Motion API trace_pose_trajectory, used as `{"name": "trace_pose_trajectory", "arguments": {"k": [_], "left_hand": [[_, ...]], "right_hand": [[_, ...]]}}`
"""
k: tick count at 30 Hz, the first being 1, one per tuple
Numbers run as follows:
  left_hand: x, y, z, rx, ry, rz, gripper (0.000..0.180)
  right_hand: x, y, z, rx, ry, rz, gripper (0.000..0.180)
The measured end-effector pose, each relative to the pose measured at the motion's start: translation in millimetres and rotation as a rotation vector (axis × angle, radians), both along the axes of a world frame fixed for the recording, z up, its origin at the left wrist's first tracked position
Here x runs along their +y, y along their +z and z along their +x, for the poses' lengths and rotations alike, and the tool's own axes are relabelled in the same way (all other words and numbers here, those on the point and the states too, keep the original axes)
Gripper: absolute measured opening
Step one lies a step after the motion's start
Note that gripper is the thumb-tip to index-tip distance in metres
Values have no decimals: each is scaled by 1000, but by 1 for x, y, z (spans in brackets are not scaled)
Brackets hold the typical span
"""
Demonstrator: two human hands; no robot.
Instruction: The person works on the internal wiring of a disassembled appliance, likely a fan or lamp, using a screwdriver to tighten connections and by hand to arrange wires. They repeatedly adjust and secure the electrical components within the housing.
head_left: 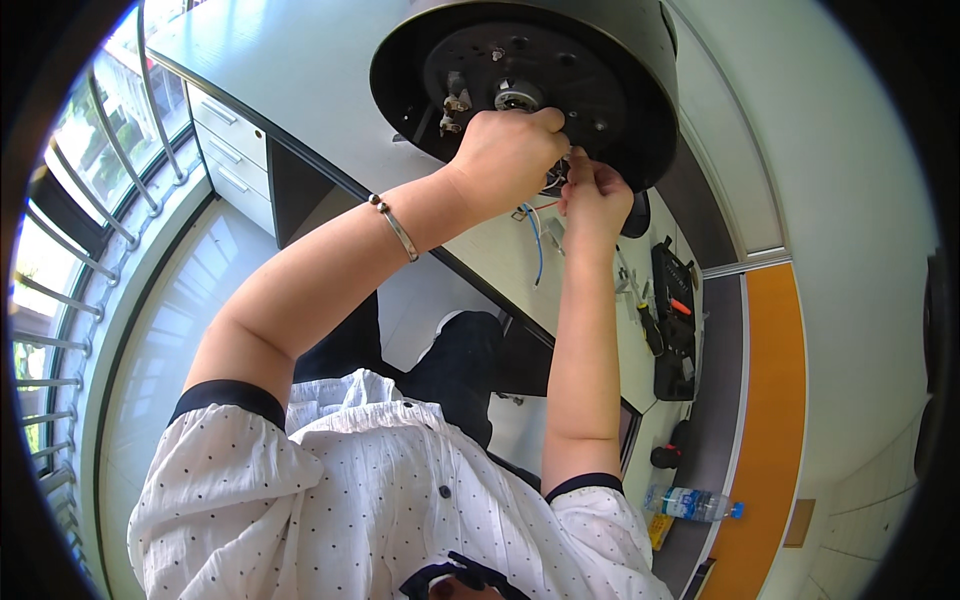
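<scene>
Dotted white shirt (400,480) fills 6 o'clock, closest to the lens, with both bare forearms reaching up from it toward 12 and 1 o'clock. At 12 o'clock sits the pot (610,110), a dark round vessel tipped over on the table (260,60). Its underside faces back toward the wearer, roughly at 6 o'clock, and its long axis runs away from the body toward about 1 o'clock, where the upper edge cuts it off.

The left hand (508,155), palm side hidden, is curled at the base's lower rim; I cannot tell what its fingertips hold. The right hand (597,205) meets it there, thumb and fingers drawn together, apparently pinching a pale wire (557,182). Just below, at 1 to 2 o'clock, a blue wire (538,250) hangs loose.

The step in hand looks like joining or parting wiring under the base. The next move probably calls for a fine fingertip grip, one hand steadying the joint while the other works the wire without tugging it.

At 3 o'clock lie a screwdriver (651,330) and a black tool case (673,350); a bottle (695,503) lies between 4 and 5.
</scene>
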State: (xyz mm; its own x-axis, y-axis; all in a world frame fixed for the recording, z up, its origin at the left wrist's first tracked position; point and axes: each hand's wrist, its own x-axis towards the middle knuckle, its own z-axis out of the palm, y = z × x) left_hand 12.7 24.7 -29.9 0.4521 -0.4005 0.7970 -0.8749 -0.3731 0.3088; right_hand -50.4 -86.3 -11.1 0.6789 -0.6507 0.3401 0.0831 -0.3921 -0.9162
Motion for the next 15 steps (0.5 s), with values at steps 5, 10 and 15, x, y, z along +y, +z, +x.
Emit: {"name": "trace_pose_trajectory", "arguments": {"k": [5,10,15], "left_hand": [[1,6,-3,37,20,59,16],[0,5,-2,45,21,78,16],[2,7,-3,41,15,53,17]], "right_hand": [[4,2,-2,-32,30,74,20],[7,4,-4,-33,31,135,18],[3,11,-6,55,70,11,20]]}}
